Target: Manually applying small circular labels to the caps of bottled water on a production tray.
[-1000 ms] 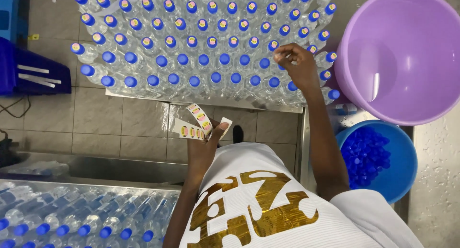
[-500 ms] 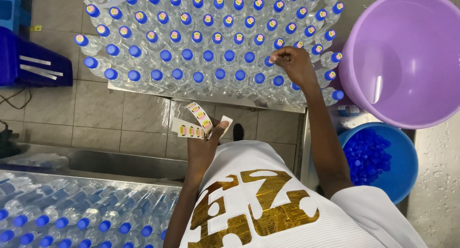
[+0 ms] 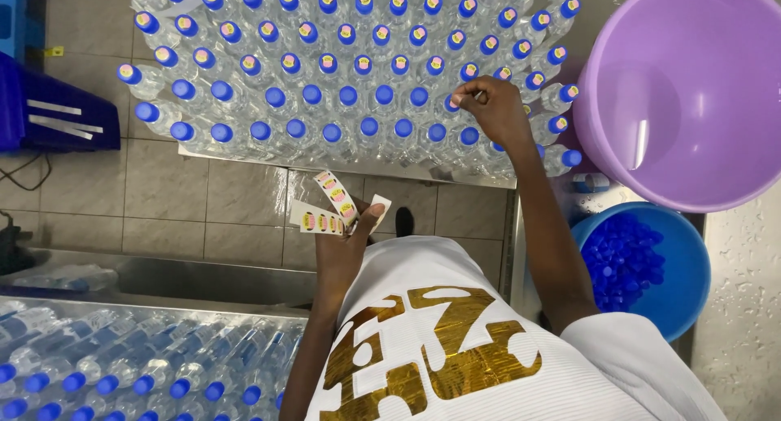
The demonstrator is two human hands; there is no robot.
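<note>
The right hand [image 3: 495, 108] presses pinched fingertips onto the blue cap of 1 clear plastic water bottle [image 3: 452, 104] near the right end of the packed bottles [image 3: 325, 71] on the steel worktop [image 3: 342, 165]. Its grip is nearly closed; whether a sticker sits under it cannot be told. The left hand [image 3: 346, 246] pinches curling strips of round yellow-and-pink stickers [image 3: 329, 211] at waist height, ready within reach.

Right hand [image 3: 492, 108] outstretched, pinching; left hand [image 3: 346, 246] clenched.
</note>
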